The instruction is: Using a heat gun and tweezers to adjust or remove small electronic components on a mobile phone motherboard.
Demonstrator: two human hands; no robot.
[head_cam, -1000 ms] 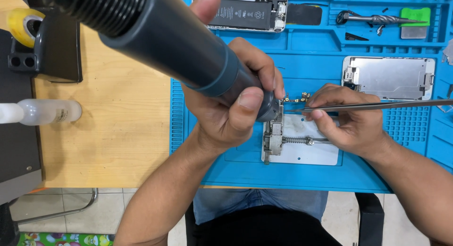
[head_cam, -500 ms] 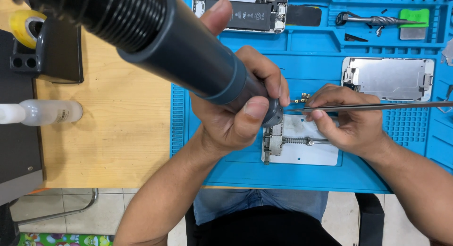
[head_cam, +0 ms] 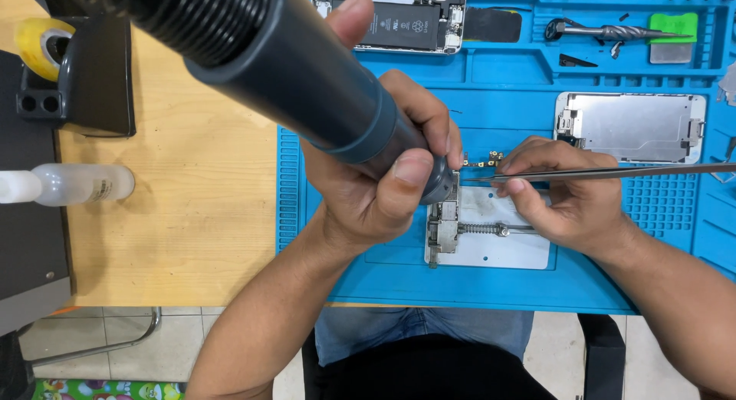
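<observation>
My left hand (head_cam: 379, 181) grips a thick dark grey hot-air tool handle (head_cam: 291, 70) that runs up to the top left; its tip sits over the left end of a white clamp fixture (head_cam: 491, 246) on the blue mat. My right hand (head_cam: 567, 197) holds thin metal tweezers (head_cam: 613, 172), whose tips reach a small gold-coloured part (head_cam: 483, 161) just above the fixture. The tool's tip hides what lies directly under it.
The blue work mat (head_cam: 613, 285) holds a metal phone plate (head_cam: 632, 128), an opened phone (head_cam: 399, 20) at the top, a screwdriver (head_cam: 606, 32) and a green block (head_cam: 673, 26). On the wooden table (head_cam: 192, 216) lie a clear bottle (head_cam: 73, 185), a black stand (head_cam: 92, 78) and yellow tape (head_cam: 34, 39).
The tool handle has tilted slightly, its near end filling more of the upper left. Both hands stay over the fixture with almost no shift.
</observation>
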